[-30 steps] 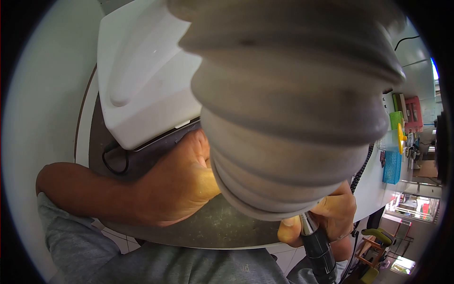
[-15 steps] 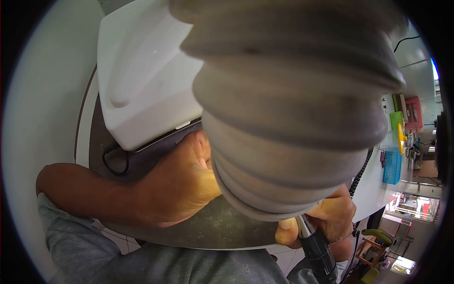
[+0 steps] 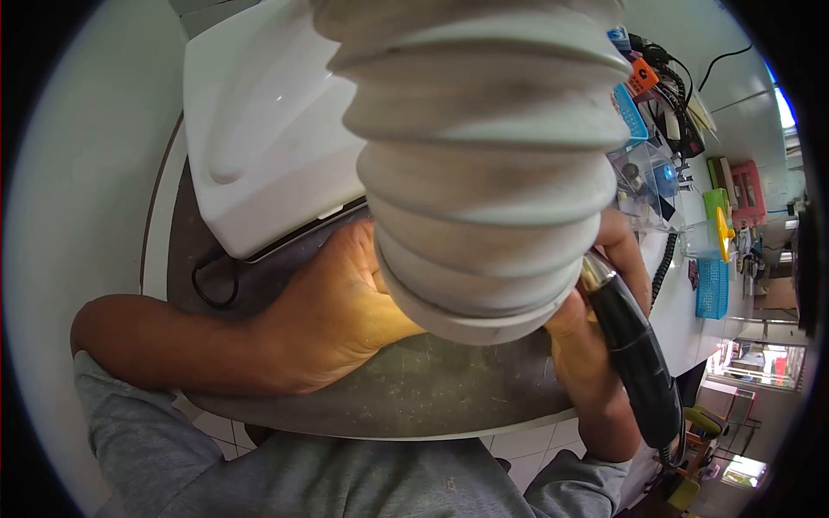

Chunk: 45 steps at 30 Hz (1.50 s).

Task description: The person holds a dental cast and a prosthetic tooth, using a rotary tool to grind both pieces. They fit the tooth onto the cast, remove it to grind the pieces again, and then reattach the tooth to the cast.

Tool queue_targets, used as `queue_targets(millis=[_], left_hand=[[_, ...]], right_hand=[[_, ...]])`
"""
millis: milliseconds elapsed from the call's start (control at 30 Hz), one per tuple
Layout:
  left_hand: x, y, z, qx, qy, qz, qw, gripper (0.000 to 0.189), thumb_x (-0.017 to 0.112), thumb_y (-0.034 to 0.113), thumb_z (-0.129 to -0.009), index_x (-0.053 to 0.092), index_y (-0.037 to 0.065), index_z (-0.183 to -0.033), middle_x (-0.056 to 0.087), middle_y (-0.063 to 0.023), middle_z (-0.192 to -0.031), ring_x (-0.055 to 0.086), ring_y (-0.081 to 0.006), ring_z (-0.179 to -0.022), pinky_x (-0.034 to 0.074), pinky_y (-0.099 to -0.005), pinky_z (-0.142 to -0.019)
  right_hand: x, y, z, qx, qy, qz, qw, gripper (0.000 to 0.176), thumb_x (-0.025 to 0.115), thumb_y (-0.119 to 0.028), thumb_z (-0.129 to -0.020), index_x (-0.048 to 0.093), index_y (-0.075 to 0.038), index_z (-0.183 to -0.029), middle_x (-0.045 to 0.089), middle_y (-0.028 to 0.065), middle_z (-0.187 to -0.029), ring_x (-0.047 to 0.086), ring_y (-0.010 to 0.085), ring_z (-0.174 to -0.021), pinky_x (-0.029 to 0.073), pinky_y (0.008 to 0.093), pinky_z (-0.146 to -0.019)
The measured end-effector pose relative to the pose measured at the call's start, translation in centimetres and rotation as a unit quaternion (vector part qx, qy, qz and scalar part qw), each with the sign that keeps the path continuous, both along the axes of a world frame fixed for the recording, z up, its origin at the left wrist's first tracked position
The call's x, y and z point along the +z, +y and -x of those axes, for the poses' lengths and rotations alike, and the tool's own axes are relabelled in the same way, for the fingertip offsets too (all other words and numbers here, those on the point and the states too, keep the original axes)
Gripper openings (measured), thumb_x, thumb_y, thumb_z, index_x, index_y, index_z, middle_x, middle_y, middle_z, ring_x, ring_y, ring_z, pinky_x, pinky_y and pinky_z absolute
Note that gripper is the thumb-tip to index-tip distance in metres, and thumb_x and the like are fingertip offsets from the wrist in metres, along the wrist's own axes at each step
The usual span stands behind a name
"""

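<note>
A ribbed, light grey hose (image 3: 484,173) hangs in the middle of the view and covers the space between my hands. My left hand (image 3: 354,302) reaches behind its left side; its fingertips and anything in them are hidden. On the other side, my right hand (image 3: 596,319) is wrapped round a black handpiece (image 3: 639,363) with a metal collar, tilted with its cord end toward the lower right. The handpiece's tip is out of sight behind the hose.
A white machine housing (image 3: 276,129) stands at the upper left of the dark tabletop (image 3: 432,397). Along the right are a blue basket (image 3: 712,289), a clear plastic box (image 3: 643,177), a coiled black cord (image 3: 664,268), a pink rack (image 3: 749,194) and tangled cables.
The hose appears smaller and shifted left, uncovering more of the right side. My right hand and the handpiece have moved up and to the right. My left hand has barely moved.
</note>
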<state>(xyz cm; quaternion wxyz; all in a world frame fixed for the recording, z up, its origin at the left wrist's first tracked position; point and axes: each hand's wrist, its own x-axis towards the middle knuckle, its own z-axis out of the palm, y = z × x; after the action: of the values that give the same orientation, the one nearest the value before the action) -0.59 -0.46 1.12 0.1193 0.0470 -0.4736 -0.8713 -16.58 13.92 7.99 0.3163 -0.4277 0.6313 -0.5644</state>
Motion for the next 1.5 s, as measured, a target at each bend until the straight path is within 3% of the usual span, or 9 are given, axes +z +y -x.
queue_targets(millis=[100, 167, 200, 333, 533, 833, 1300, 1400, 1500], left_hand=[[2.0, 0.9, 0.1, 0.043, -0.030, -0.021, 0.998, 0.039, 0.073, -0.003, -0.086, 0.058, -0.003, -0.122, 0.069, -0.0071, -0.115, 0.065, -0.0126, -0.107, 0.052, -0.0276, -0.096], [2.8, 1.2, 0.1, 0.072, -0.050, -0.037, 0.995, 0.038, 0.074, -0.002, -0.086, 0.058, -0.003, -0.121, 0.070, -0.0070, -0.114, 0.066, -0.0128, -0.106, 0.052, -0.0277, -0.096], [2.9, 1.1, 0.0, 0.072, -0.049, -0.036, 0.996, 0.038, 0.074, -0.002, -0.086, 0.058, -0.003, -0.121, 0.070, -0.0070, -0.114, 0.066, -0.0128, -0.106, 0.052, -0.0277, -0.096], [3.5, 0.5, -0.1, 0.028, -0.077, -0.043, 0.996, 0.039, 0.074, -0.001, -0.087, 0.057, -0.003, -0.122, 0.068, -0.0090, -0.118, 0.065, -0.0145, -0.110, 0.053, -0.0297, -0.098], [3.5, 0.7, 0.0, 0.031, -0.053, -0.073, 0.995, 0.040, 0.071, -0.001, -0.089, 0.054, -0.004, -0.125, 0.067, -0.0111, -0.120, 0.064, -0.0164, -0.112, 0.053, -0.0307, -0.101], [3.6, 0.8, 0.0, 0.035, -0.046, -0.021, 0.998, 0.036, 0.071, -0.001, -0.089, 0.057, -0.005, -0.122, 0.069, -0.0111, -0.117, 0.066, -0.0166, -0.110, 0.053, -0.0302, -0.100], [2.9, 0.8, 0.3, 0.047, -0.058, -0.007, 0.997, 0.032, 0.070, -0.002, -0.089, 0.059, -0.004, -0.118, 0.070, -0.0127, -0.112, 0.069, -0.0186, -0.105, 0.057, -0.0313, -0.094], [3.0, 0.8, 0.2, 0.045, -0.044, -0.037, 0.997, 0.030, 0.071, -0.002, -0.088, 0.060, -0.004, -0.117, 0.070, -0.0125, -0.111, 0.069, -0.0184, -0.103, 0.058, -0.0298, -0.092], [3.2, 0.7, 0.2, 0.063, -0.025, 0.021, 0.998, 0.028, 0.070, -0.003, -0.088, 0.061, -0.004, -0.114, 0.071, -0.0121, -0.110, 0.069, -0.0181, -0.102, 0.059, -0.0290, -0.091]], right_hand=[[-0.6, -0.9, -0.4, 0.012, 0.044, -0.002, 0.999, 0.052, 0.082, -0.029, -0.083, 0.052, -0.002, -0.116, 0.065, 0.0053, -0.101, 0.061, 0.0115, -0.093, 0.048, 0.0271, -0.088], [-0.7, -1.2, -0.7, 0.029, 0.115, 0.068, 0.991, 0.038, 0.080, -0.001, -0.083, 0.057, 0.001, -0.113, 0.068, 0.0123, -0.094, 0.068, 0.0128, -0.082, 0.056, 0.0250, -0.072], [-0.5, -1.2, -0.8, 0.034, 0.071, 0.070, 0.994, 0.033, 0.074, 0.003, -0.086, 0.056, 0.002, -0.113, 0.067, 0.0130, -0.096, 0.069, 0.0150, -0.086, 0.058, 0.0266, -0.076], [-1.2, -0.3, -0.3, 0.017, 0.002, 0.075, 0.997, 0.023, 0.064, 0.001, -0.093, 0.055, 0.003, -0.114, 0.067, 0.0136, -0.098, 0.069, 0.0155, -0.089, 0.057, 0.0274, -0.081], [-1.6, 0.0, -0.1, -0.004, -0.005, 0.082, 0.997, 0.026, 0.068, -0.003, -0.092, 0.055, 0.002, -0.114, 0.067, 0.0119, -0.099, 0.068, 0.0150, -0.091, 0.055, 0.0289, -0.086], [-1.0, -0.9, -0.4, 0.035, 0.066, 0.049, 0.996, 0.031, 0.073, -0.006, -0.090, 0.056, 0.001, -0.115, 0.067, 0.0112, -0.097, 0.068, 0.0137, -0.085, 0.057, 0.0276, -0.074], [-1.9, 0.1, -0.4, 0.003, 0.011, 0.083, 0.996, 0.032, 0.076, 0.000, -0.083, 0.059, 0.000, -0.110, 0.066, 0.0090, -0.097, 0.067, 0.0131, -0.088, 0.054, 0.0251, -0.076], [-2.3, 0.1, -0.1, 0.014, 0.061, 0.082, 0.995, 0.035, 0.079, 0.001, -0.080, 0.060, -0.001, -0.110, 0.065, 0.0079, -0.097, 0.067, 0.0127, -0.086, 0.054, 0.0248, -0.073], [-2.4, 0.1, 0.1, 0.030, 0.149, 0.097, 0.983, 0.034, 0.079, 0.001, -0.080, 0.061, -0.001, -0.108, 0.065, 0.0075, -0.097, 0.066, 0.0125, -0.085, 0.053, 0.0249, -0.073]])
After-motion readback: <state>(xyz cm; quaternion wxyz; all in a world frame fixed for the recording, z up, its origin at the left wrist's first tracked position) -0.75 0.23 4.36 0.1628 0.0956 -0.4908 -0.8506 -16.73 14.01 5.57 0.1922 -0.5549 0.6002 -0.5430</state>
